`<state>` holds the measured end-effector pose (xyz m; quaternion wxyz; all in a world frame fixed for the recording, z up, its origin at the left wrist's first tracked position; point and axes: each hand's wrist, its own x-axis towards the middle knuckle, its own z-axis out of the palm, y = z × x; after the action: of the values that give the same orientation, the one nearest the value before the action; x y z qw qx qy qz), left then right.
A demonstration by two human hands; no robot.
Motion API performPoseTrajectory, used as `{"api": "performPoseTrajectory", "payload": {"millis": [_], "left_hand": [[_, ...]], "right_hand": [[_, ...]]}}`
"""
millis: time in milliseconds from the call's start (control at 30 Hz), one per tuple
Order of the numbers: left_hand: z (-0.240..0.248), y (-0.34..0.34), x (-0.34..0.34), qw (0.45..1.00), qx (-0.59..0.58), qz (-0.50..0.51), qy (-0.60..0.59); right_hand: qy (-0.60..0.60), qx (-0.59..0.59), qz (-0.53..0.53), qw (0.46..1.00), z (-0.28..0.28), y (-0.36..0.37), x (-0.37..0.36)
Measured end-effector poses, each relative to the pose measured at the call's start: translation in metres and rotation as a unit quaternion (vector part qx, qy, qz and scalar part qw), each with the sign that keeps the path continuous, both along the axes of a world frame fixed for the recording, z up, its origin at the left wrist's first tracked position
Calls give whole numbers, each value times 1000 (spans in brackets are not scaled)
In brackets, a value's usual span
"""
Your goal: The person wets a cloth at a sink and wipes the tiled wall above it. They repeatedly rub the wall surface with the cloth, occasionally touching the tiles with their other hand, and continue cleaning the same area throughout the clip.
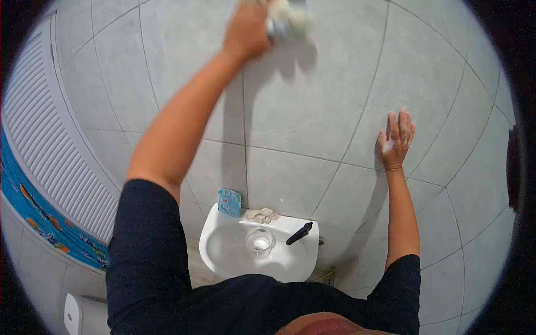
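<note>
1. On the far left, a blue patterned strip (44, 218) is running in a curve below a white ribbed panel (61, 117).
2. Next, a light blue packet (229, 202) is standing at the back left corner of a white sink (226, 240).
3. High above it, the left hand (248, 28) is gripping a pale wad (293, 19) in front of the grey tiled wall (312, 123). The fingers are curling around the wad, but blur is hiding how each one is set; I cannot tell whether the wad is touching the tiles.
4. Below, a clear glass (260, 241) is sitting in the basin, and a crumpled beige cloth (262, 215) is lying on the back rim beside the packet.
5. To their right, a black tap (300, 233) is slanting over the sink.
6. Farther right, the right hand (396, 139) is resting on the wall, its fingers pointing up and spreading slightly, with white smears showing on the skin.
</note>
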<state>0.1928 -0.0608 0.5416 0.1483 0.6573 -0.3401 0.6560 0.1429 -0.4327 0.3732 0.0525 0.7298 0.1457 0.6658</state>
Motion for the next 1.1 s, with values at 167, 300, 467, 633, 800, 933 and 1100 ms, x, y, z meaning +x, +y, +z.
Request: {"api": "performPoseTrajectory", "payload": {"millis": [167,300,467,633,800,933,1100], "left_hand": [[70,48,-4,985,-124,65,-100],[-25,17,3,988,-120,67,73],[-195,21,-1,983,160,85,11],[-197,90,21,988,110,106,24],[-159,115,17,983,-153,101,9],[-217,59,12,995,-51,65,50],[-262,74,16,994,26,100,33]], "right_hand": [[-18,3,26,999,9,10,5],[-17,-5,14,1000,0,0,2],[-24,-6,26,999,6,4,3],[-29,-8,26,999,6,4,5],[-24,-4,21,999,3,3,2],[-30,-18,28,999,5,3,4],[-39,-26,18,999,5,0,5]]}}
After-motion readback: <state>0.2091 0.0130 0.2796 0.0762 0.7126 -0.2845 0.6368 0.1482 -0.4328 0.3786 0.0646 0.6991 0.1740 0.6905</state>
